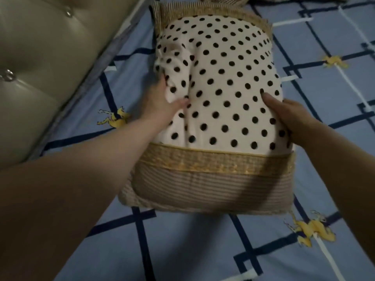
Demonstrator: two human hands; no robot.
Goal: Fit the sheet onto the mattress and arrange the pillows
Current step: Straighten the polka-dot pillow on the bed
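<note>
Beige tufted leather filled the far left, where the headboard (30, 63) rose with its shiny studs, hard against the edge of the bed. Next came the sheet (203, 246), blue with dark navy lattice lines and little yellow figures, spread flat over the mattress and running near to far across the whole scene. And there was the left hand (160, 100), arm stretched out from the near left, fingers pressed into the left side of the pillow (221, 94), bunching the cloth into a fold! That pillow lay lengthwise in the middle of the bed on the sheet, cream with black polka dots, a gold woven band and a brown striped panel at its near end, more gold trim at the far end. Over on its right side sat the right hand (292, 118), thumb on top, fingers wrapped round the edge. Both hands were clamped on the pillow, one at each side, well apart. Beyond it, at the far edge, part of another pillow (221, 0) peeked in.
</note>
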